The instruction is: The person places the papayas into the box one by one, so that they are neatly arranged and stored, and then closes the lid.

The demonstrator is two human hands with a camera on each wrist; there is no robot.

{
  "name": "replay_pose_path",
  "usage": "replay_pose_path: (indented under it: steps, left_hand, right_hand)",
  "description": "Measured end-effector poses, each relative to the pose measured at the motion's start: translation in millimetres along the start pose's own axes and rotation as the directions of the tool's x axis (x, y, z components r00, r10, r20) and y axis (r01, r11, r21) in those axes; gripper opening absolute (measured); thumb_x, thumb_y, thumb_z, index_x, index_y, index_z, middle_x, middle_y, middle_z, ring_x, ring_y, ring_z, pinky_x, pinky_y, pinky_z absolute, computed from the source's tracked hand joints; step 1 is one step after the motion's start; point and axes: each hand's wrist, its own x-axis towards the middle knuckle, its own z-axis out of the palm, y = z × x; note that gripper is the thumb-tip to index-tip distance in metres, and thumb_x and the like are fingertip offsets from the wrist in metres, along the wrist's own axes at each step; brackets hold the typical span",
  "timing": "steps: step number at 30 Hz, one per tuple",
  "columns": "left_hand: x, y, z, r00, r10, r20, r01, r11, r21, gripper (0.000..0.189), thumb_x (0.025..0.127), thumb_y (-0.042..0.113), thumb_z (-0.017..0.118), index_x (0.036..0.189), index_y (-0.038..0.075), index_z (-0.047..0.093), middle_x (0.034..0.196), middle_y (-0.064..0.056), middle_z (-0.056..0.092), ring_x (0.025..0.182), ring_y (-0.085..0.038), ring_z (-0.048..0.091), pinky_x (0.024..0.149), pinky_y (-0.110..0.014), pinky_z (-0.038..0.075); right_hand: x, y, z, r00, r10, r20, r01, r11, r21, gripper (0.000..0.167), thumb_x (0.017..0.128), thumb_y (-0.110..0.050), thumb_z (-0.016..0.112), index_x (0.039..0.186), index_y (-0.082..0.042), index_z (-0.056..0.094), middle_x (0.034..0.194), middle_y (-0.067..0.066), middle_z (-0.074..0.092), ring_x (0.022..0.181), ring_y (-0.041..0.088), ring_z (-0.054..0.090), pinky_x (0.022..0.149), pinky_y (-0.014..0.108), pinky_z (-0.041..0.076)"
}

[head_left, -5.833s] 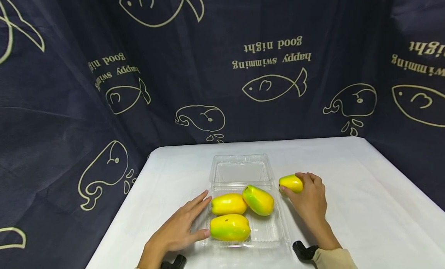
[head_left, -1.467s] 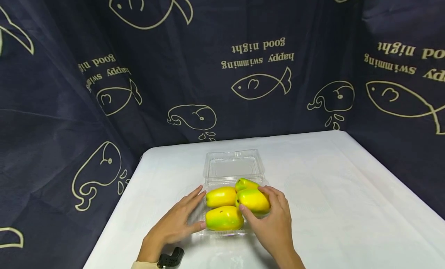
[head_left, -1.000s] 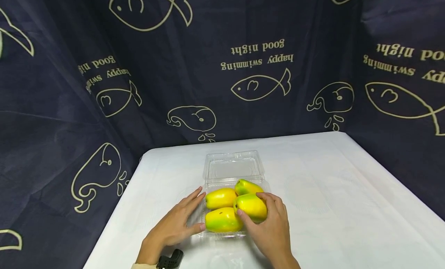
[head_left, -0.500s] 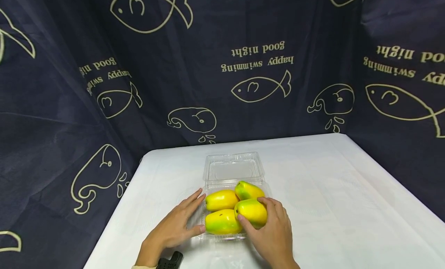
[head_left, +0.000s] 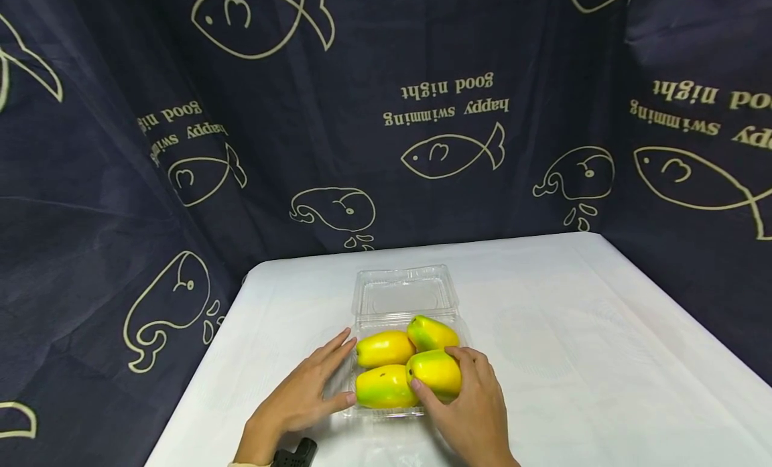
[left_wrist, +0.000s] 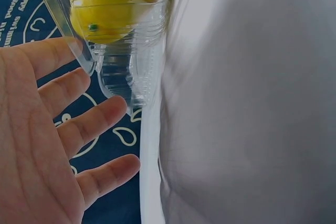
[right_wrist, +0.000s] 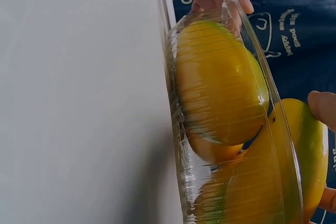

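Observation:
A clear plastic clamshell box lies open on the table, its lid folded back on the far side. In its base sit two papayas on the left, a far one and a near one, and another papaya at the back right. My right hand grips a fourth-corner papaya at the front right, thumb on its near side. This papaya rises above the rim in the right wrist view. Fingers spread, my left hand rests against the box's left edge.
A white-covered table reaches out on both sides of the box. Behind it hangs a dark blue curtain with fish and whale drawings. A black wrist device shows below the left hand.
My right hand has carried the papaya from the table, right of the box, to the box's front right corner, lowering it toward me. The left hand stays at the box's left edge.

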Motion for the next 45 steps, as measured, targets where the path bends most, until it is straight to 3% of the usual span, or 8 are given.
replay_pose_path:
  steps: [15,29,37,45]
  left_hand:
    - [0.0,1.1,-1.2,1.000,-0.001,0.011,0.001,1.000,-0.015,0.086,0.090,0.061,0.061,0.159,0.021,0.030,0.169,0.013,0.013,0.153,-0.021,0.029,0.113,-0.057,0.040]
    - [1.4,0.0,-2.9,1.000,0.023,-0.002,-0.023,1.000,0.001,0.086,0.090,0.059,0.063,0.160,0.024,0.029,0.169,0.011,0.012,0.152,-0.023,0.029,0.110,-0.060,0.042]
    - [7.7,0.9,-6.2,1.000,0.004,0.011,-0.004,1.000,0.014,0.083,0.091,0.061,0.061,0.159,0.024,0.030,0.168,0.015,0.012,0.153,-0.020,0.028,0.111,-0.061,0.039]
    - [5.8,0.2,-3.4,1.000,-0.004,0.015,0.004,1.000,-0.008,0.084,0.090,0.063,0.060,0.159,0.024,0.032,0.168,0.014,0.015,0.152,-0.022,0.031,0.110,-0.060,0.040]
  right_hand:
    - [1.3,3.5,-2.2,1.000,-0.004,0.030,0.004,1.000,-0.012,0.082,0.065,-0.066,0.085,0.125,-0.014,0.065,0.126,0.005,0.057,0.109,0.025,0.058,0.092,0.047,0.046]
    - [5.4,4.1,-4.9,0.997,-0.071,-0.008,0.071,0.997,-0.004,0.082,0.064,-0.063,0.086,0.125,-0.014,0.064,0.128,0.005,0.056,0.111,0.025,0.057,0.091,0.050,0.046]
    - [18.5,0.6,-15.2,0.998,-0.062,0.027,0.062,0.998,0.001,0.078,0.069,-0.063,0.083,0.126,-0.014,0.063,0.131,0.006,0.055,0.115,0.026,0.056,0.090,0.051,0.047]
    - [50.9,9.3,-33.0,0.996,-0.074,0.049,0.076,0.996,-0.044,0.074,0.077,-0.062,0.078,0.132,-0.017,0.058,0.135,0.008,0.053,0.118,0.031,0.056,0.087,0.053,0.049]
